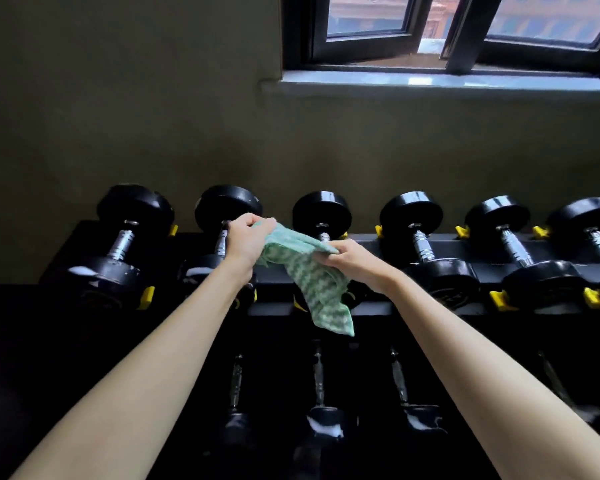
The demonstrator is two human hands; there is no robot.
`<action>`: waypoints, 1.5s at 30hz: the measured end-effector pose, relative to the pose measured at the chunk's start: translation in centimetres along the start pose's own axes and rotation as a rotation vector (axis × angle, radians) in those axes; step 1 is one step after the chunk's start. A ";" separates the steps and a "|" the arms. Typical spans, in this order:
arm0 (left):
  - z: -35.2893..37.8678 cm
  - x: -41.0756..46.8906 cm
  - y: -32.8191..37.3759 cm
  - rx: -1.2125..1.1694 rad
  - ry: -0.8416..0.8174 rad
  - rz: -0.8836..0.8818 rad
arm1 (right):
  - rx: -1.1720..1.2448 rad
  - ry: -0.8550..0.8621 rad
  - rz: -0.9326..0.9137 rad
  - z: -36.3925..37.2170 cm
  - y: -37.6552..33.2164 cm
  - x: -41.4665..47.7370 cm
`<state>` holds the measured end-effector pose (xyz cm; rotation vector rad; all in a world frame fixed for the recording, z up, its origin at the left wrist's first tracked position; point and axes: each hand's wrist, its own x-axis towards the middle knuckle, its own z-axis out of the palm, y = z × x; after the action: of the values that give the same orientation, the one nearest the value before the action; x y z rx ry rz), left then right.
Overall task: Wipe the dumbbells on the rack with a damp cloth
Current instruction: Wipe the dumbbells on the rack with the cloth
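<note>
Cloth [309,282], green and white, is held in the air in front of the third dumbbell [323,209] from the left on the rack [475,247]. The left hand [246,242] grips its upper corner with curled fingers. The right hand [352,263] pinches the opposite edge. One end hangs down freely.

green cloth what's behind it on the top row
The third dumbbell from the left: its far head shows above the cloth; most of its handle and near head are covered.
</note>
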<state>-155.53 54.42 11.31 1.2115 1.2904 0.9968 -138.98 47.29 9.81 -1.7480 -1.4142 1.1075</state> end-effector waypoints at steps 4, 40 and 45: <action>-3.1 -2.8 -2.4 0.215 -0.214 -0.082 | -0.050 -0.192 0.147 3.1 1.0 -2.0; -8.6 7.6 -3.1 0.591 -0.006 0.128 | 1.592 0.279 0.284 14.1 5.9 4.3; -13.4 9.4 -6.4 0.648 0.129 -0.043 | 1.627 0.339 0.447 17.3 6.0 7.4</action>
<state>-168.91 63.93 4.89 1.6086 1.8133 0.6426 -151.19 52.44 -4.86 -0.8464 0.2892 1.3955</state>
